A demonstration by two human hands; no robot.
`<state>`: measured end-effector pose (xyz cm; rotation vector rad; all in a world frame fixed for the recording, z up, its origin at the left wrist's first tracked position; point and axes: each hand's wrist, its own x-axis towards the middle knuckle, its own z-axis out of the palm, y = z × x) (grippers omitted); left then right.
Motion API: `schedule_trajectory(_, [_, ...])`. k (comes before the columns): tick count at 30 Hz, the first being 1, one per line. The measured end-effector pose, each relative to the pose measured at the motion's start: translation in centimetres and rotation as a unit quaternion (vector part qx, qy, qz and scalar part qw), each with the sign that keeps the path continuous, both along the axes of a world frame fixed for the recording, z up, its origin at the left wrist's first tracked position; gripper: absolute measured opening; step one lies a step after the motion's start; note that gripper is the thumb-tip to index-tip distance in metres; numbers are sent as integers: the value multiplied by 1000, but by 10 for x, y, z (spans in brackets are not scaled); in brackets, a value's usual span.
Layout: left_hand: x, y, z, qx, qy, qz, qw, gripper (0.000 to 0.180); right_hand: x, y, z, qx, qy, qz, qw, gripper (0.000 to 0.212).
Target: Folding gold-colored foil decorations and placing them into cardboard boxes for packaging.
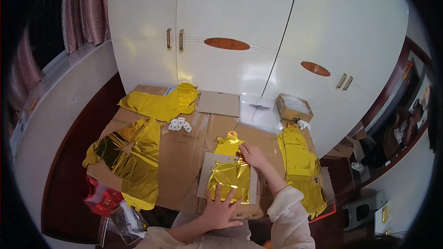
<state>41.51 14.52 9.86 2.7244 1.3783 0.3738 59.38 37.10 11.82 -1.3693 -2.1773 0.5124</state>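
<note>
Gold foil balloon (pixel 233 174) — long axis extending forward from under the spread left hand (pixel 222 211) — lies beside the half-curled right hand (pixel 253 156), whose grip cannot be determined.

On the cardboard (pixel 177 175) in front of me I can see a short dark line of print (pixel 199 137), letters and digits by the look of it, and fainter green print (pixel 122 121) toward my left. I also notice marks on the little brown box (pixel 293 114) at the back, on the red bag (pixel 107 201) to my left and on the cabinet's right-hand oval plaque (pixel 315 68), all too small for me to read.
</note>
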Motion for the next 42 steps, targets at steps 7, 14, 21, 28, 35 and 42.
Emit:
schedule_trajectory(7, [2, -22, 1, 1, 26, 14, 1000, 86, 6, -18, 18, 12, -78, -86, 993, 37])
schedule_trajectory(14, [4, -20, 3, 11, 22, 1, 1000, 87, 145, 27, 20, 49, -153, -234, 959, 45])
schedule_trajectory(21, [5, -22, 0, 5, 31, 17, 999, 88, 216, 0, 17, -9, -226, -364, 904, 45])
schedule_trajectory(28, [6, -23, 7, 13, 66, 27, 997, 88, 131, -61, 5, 168, -162, -39, 972, 14])
schedule_trajectory(35, [7, -22, 7, 27, 49, 20, 998, 89, 78, -118, -9, 141, -107, 188, 966, 32])
schedule_trajectory(42, [7, -22, 4, 30, 55, 23, 998, 90, 77, -124, -6, 152, -150, 206, 955, 32])
